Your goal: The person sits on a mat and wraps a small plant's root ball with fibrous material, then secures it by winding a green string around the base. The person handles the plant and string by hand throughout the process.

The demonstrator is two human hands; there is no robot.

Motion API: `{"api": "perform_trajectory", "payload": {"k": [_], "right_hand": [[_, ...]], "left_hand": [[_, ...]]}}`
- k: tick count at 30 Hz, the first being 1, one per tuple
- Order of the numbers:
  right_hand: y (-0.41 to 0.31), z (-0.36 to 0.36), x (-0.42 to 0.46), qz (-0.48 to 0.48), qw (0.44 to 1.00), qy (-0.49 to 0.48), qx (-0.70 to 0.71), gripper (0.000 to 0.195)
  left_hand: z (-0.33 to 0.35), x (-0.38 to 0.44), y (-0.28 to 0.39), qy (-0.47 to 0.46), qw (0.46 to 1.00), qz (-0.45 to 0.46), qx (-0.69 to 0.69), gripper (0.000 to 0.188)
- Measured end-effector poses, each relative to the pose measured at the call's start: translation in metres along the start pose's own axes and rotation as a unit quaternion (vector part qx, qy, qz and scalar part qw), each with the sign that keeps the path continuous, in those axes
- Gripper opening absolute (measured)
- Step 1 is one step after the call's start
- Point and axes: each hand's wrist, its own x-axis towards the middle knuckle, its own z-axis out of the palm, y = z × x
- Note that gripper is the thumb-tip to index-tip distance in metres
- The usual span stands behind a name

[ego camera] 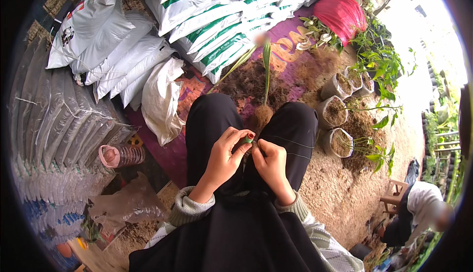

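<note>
Both hands are held above my lap, close together. My left hand point(228, 154) grips a small green spool of thread point(249, 137) with a reddish core, between thumb and fingers. Just to its right, my right hand point(270, 160) has its fingers closed, pinching what looks like the thin dark thread point(295, 143); loose strands trail over my right knee. Between my knees a plant with a long upright green leaf point(266, 70) rises from a round brown fibrous root ball point(264, 114). Another long leaf point(238, 63) slants beyond my left knee.
Soil-filled grow bags with seedlings point(334, 112) stand at right. White and green sacks point(221, 24) are stacked ahead, with white sacks point(122, 61) at left. A ribbed clear container point(127, 155) lies at left. Another person point(417, 209) bends near a stool point(394, 196) at lower right.
</note>
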Motion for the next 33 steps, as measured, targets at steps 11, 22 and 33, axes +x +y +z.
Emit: {"api": "perform_trajectory", "payload": {"k": [11,22,33], "right_hand": [[0.009,0.011,-0.005,-0.036,0.996,0.078,-0.02,0.024],[0.017,-0.02,0.024,0.119,0.962,0.206,0.131,0.035],[-0.009,-0.024,0.004,0.166,0.876,-0.145,0.428,0.037]], "left_hand": [[0.008,-0.005,0.001,0.064,0.95,0.196,0.232,0.022],[0.002,-0.03,0.023,-0.02,0.941,0.335,0.05,0.012],[-0.017,-0.012,-0.009,-0.077,0.919,-0.008,-0.386,0.022]]}}
